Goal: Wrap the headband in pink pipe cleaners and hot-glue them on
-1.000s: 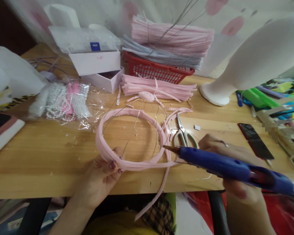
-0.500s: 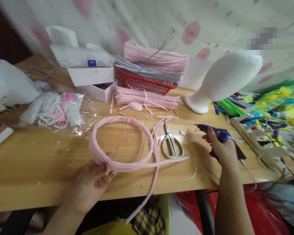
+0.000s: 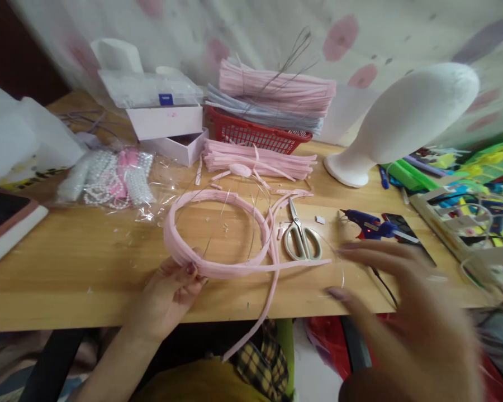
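My left hand (image 3: 174, 290) pinches the near edge of a pink hoop (image 3: 178, 251) wrapped in soft strips, with thin wires arching across it. Two loose pink strip ends trail from it, one to the right and one (image 3: 268, 307) down past the table edge. My right hand (image 3: 406, 307), blurred by motion, is open with fingers apart and nothing in it. Just beyond it a blue hot glue gun (image 3: 371, 226) lies on the table, its red light showing. Between the hoop and the glue gun lie scissors (image 3: 302, 240) with pale handles.
Behind the hoop are a bundle of pink strips (image 3: 260, 161) and a red basket (image 3: 251, 137) with more bundles. A white foam head (image 3: 419, 117) stands at back right, near a power strip (image 3: 448, 240). Bagged beads (image 3: 113, 176) and white boxes (image 3: 165, 123) are at left.
My right hand has let go of the glue gun, which now lies on the table, and has come nearer with fingers spread. My left hand keeps its hold on the hoop.
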Available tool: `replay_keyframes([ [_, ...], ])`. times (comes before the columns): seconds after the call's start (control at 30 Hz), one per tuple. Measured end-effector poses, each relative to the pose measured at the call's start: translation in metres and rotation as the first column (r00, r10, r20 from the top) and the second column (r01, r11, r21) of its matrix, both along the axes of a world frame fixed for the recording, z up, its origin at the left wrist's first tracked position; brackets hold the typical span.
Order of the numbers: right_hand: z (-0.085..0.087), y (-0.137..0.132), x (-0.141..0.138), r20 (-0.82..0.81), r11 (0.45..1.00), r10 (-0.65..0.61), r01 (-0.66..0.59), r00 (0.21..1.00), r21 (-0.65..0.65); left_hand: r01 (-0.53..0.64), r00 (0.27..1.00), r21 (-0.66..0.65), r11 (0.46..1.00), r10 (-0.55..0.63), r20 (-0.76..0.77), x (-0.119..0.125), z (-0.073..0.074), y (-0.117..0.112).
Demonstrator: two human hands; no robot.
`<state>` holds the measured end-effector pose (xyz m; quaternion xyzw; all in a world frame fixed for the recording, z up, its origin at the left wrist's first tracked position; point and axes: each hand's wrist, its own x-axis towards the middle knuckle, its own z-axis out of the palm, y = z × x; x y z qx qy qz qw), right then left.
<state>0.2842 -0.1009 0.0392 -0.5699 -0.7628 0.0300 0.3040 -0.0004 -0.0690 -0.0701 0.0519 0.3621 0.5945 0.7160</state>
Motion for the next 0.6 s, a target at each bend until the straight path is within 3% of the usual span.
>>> replay_keyframes([
  [0.03, -0.005, 0.006, -0.021, 0.024, 0.992, 0.12, -0.119, 0.992, -0.051, -0.002, 1.0, 0.026, 1.0, 0.001, 0.015, 0.001, 0.001, 0.0],
  [0.13, -0.023, 0.026, -0.052, -0.039, 0.954, 0.187, -0.191, 0.982, -0.231, 0.012, 0.998, 0.104, 0.995, -0.018, 0.056, 0.003, 0.004, 0.001],
  [0.3, -0.04, 0.036, -0.049, -0.224, 0.876, 0.16, -0.243, 0.961, -0.416, 0.049, 0.995, 0.174, 0.984, -0.062, 0.072, 0.002, 0.003, 0.0],
  [0.4, -0.038, 0.037, -0.049, -0.288, 0.857, 0.146, -0.266, 0.947, -0.44, 0.062, 0.994, 0.189, 0.98, -0.077, 0.076, 0.002, 0.003, 0.0],
  [0.6, -0.037, 0.042, -0.051, -0.239, 0.871, 0.203, -0.287, 0.949, -0.398, 0.042, 0.997, 0.147, 0.988, -0.051, 0.057, 0.003, 0.006, 0.001],
])
